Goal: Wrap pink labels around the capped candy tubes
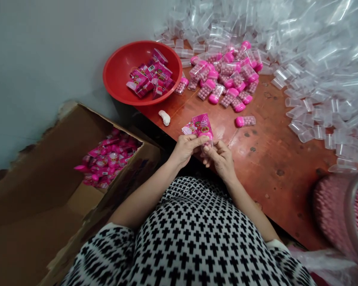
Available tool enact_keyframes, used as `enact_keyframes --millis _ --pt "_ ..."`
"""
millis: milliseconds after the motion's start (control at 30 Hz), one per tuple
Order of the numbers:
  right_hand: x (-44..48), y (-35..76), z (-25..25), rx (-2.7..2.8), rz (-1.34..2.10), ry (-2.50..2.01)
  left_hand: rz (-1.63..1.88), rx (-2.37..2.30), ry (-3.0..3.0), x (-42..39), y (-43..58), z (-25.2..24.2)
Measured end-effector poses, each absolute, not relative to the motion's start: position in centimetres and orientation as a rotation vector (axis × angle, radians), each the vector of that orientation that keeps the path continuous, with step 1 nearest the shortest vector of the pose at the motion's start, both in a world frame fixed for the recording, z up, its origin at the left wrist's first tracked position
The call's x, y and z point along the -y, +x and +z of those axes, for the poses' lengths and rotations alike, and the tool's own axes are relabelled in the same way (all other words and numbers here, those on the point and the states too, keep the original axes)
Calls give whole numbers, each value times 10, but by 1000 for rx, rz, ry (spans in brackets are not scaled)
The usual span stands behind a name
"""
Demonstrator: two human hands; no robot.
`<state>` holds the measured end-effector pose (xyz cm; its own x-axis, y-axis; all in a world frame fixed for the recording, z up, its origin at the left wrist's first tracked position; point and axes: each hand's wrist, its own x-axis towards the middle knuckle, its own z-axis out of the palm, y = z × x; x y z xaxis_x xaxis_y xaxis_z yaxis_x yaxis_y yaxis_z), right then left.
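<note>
In front of my body, at the table's edge, both hands meet around a small clear candy container (208, 143) with a pink end. My left hand (183, 151) is closed on a pink printed wrapper (202, 123), its thumb lying against the container. The fingers of my right hand (223, 161) pinch the container from the other side. Part of the wrapper and most of the container are hidden by the fingers. Just right of my hands, one candy container with a pink cap (245, 121) lies on its side.
A red bowl (113, 89) of folded pink wrappers stands at the table's left corner, beside a white lump (164, 118). Behind are piled filled containers (226, 75) and clear empty tubes (304, 115). A cardboard box (24, 190) holds wrapped packs; a tub of pink candies (334, 206) stands right.
</note>
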<state>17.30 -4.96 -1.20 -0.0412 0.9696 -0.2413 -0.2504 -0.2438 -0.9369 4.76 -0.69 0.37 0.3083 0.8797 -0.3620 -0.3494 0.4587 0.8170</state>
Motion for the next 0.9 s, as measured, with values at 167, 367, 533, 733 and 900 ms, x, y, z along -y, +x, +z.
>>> enact_keyframes --millis 167,367,533,733,900 --pt "54 171 -20 842 1529 -1147 865 -934 649 13 47 2" --pt "55 164 -22 790 1545 -1127 962 -968 553 20 43 0" --pt "56 161 -24 929 1424 -1159 1065 -906 465 22 46 -2" --pt "56 162 -23 900 1404 -1174 1125 -985 447 22 49 -3" --pt "51 162 -23 687 1571 -1069 1005 -907 552 30 47 -1"
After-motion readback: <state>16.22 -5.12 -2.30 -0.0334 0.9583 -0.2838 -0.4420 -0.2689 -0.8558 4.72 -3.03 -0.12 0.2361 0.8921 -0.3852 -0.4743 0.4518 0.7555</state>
